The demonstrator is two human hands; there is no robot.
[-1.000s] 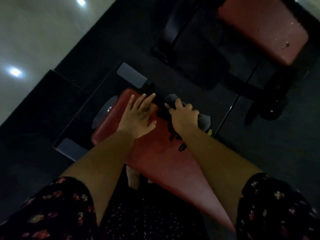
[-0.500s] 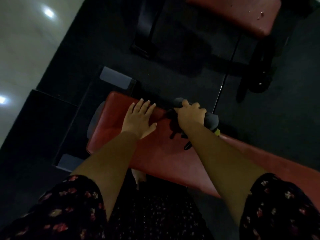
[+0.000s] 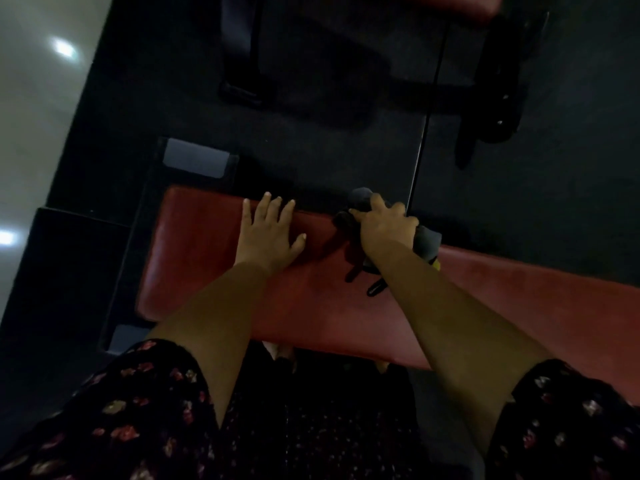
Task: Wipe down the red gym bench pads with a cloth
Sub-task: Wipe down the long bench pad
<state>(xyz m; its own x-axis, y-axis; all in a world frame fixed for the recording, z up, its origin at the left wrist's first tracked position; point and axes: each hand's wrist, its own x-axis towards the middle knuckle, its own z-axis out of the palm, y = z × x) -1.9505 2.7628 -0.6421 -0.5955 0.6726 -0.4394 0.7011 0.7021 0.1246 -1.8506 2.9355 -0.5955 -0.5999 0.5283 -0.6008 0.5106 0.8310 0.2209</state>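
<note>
So the biggest thing here is the red bench pad (image 3: 311, 299), and its long axis runs left to right across the scene, with the right-hand end dropping nearer to the person and going out of shot. There's a sliver of a second red pad (image 3: 450, 2) way off at the far edge, well apart from this one across the dark floor mat (image 3: 329, 140). The left hand (image 3: 268, 233) lies flat on the pad towards its left end, fingers (image 3: 265, 207) straight and spread, tips just past the far edge, holding nothing, looks like it's bracing. The right hand (image 3: 388, 230) is just to the right of it at the far edge, its fingers curled down over a bunched grey cloth (image 3: 427, 240) that pokes out on both sides of the hand. Some dark strappy bit hangs out underneath, can't tell what it is. What matters, I'd say: the cloth sits at the pad's far edge, and most of the pad lies to the right and nearer, so the right hand is the one to drag it along that axis.
</note>
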